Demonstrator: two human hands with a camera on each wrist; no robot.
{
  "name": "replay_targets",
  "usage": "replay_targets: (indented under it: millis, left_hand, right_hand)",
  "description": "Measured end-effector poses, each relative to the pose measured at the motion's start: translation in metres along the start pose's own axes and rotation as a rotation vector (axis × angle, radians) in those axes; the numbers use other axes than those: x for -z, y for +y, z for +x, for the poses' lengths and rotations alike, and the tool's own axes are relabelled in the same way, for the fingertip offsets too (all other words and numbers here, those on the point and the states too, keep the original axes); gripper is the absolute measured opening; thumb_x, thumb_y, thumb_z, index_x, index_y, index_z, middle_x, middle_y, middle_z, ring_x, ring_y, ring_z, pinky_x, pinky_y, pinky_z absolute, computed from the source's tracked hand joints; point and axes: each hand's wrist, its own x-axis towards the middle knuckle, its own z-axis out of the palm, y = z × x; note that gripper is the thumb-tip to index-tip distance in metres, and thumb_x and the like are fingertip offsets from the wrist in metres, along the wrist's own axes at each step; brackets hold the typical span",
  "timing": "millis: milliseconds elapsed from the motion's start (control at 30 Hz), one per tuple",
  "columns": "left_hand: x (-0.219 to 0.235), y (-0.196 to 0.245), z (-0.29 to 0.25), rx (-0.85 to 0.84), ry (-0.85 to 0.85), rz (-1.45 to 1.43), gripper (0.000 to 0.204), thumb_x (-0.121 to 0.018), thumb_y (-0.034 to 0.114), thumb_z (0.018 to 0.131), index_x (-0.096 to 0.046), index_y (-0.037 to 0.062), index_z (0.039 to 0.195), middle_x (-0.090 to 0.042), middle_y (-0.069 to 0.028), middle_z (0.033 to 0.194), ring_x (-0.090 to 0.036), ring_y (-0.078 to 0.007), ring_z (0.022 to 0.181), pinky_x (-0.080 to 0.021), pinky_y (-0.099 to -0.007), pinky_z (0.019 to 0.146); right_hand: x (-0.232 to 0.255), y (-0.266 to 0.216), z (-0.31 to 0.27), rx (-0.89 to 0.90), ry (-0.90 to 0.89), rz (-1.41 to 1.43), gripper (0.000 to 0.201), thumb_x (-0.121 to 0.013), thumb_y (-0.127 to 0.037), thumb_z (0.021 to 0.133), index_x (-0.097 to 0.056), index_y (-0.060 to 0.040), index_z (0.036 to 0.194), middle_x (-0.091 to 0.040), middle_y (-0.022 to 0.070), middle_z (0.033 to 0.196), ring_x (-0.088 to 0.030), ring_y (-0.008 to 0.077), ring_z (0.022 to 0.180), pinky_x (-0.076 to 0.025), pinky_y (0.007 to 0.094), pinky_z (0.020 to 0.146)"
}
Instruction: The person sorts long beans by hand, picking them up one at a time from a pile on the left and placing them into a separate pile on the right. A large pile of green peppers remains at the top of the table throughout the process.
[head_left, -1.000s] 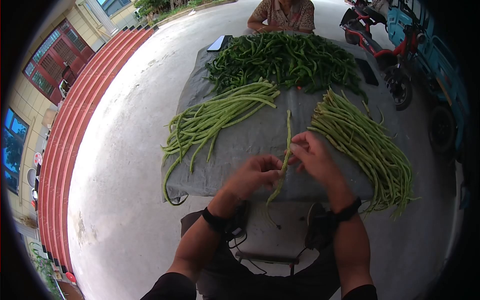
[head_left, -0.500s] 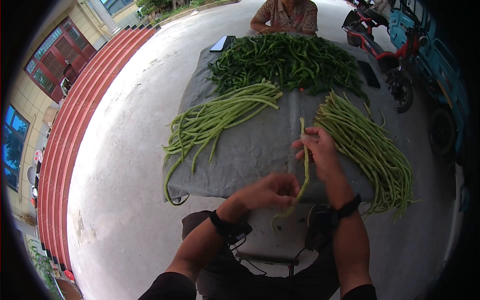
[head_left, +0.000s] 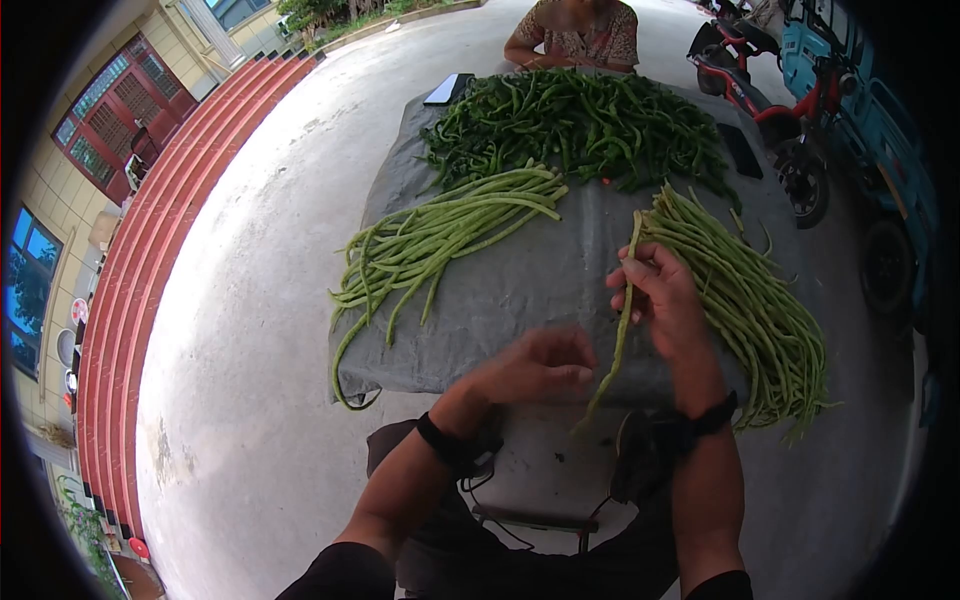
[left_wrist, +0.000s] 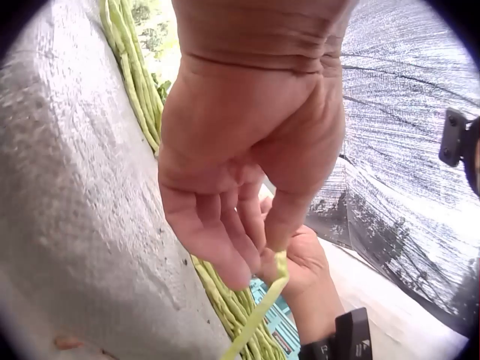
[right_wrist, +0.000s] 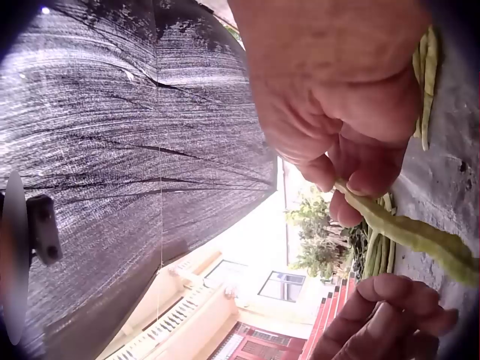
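Between thumb and fingers my right hand (head_left: 660, 300) pinches a single long bean (head_left: 620, 345) near its upper end, beside the left edge of the big long-bean pile (head_left: 750, 310). The bean's lower end hangs past the table's front edge. My left hand (head_left: 535, 368), slightly blurred, is just left of the bean with its fingers loosely bent. In the right wrist view the left fingers (right_wrist: 386, 315) are apart from the bean (right_wrist: 412, 232). A smaller bundle of long beans (head_left: 440, 235) lies on the left of the grey-covered table (head_left: 500, 310).
Green peppers (head_left: 570, 120) are heaped along the table's far side. A phone (head_left: 447, 89) lies to their left, a dark flat object (head_left: 740, 150) to their right. Someone (head_left: 575, 35) sits opposite. Red-and-blue vehicles (head_left: 800, 110) stand at the right; red steps (head_left: 150, 270) at the left.
My right hand has carried the bean rightward to the edge of the big pile. The left hand, at the bean earlier, has come off it and moved slightly toward me and right.
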Motion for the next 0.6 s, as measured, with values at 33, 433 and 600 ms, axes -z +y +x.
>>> replay_targets:
  millis: [33,433,600]
  left_hand:
    - [0.007,0.002,0.002,-0.064,0.161,0.172,0.025,-0.076,0.012,0.097,-0.064,0.0046,0.117,-0.069,0.0014,0.103,-0.066,-0.0085,0.093,-0.053,-0.0286,0.079]
    - [0.086,0.01,0.01,-0.238,1.049,1.376,0.043,-0.075,0.01,0.085,-0.062,0.0103,0.126,-0.064,-0.0154,0.124,-0.063,-0.0409,0.117,-0.053,-0.0509,0.095]
    - [0.091,0.009,0.014,-0.229,1.045,1.521,0.046,-0.076,0.011,0.083,-0.063,0.0085,0.127,-0.066,-0.0152,0.121,-0.062,-0.0388,0.116,-0.053,-0.0498,0.094]
  right_hand:
    - [0.0,-0.001,-0.001,0.002,-0.018,-0.01,0.021,-0.068,-0.02,0.105,-0.063,-0.0052,0.118,-0.076,0.0098,0.094,-0.071,0.0138,0.069,-0.047,0.0232,0.052]
    - [-0.003,-0.007,-0.007,-0.009,-0.068,-0.064,0.018,-0.068,-0.02,0.105,-0.064,-0.0058,0.115,-0.075,0.008,0.09,-0.071,0.0145,0.07,-0.048,0.0248,0.053]
    - [0.0,-0.007,-0.007,0.002,-0.056,-0.062,0.017,-0.068,-0.02,0.105,-0.064,-0.0061,0.114,-0.075,0.0075,0.089,-0.071,0.0138,0.069,-0.047,0.0244,0.052]
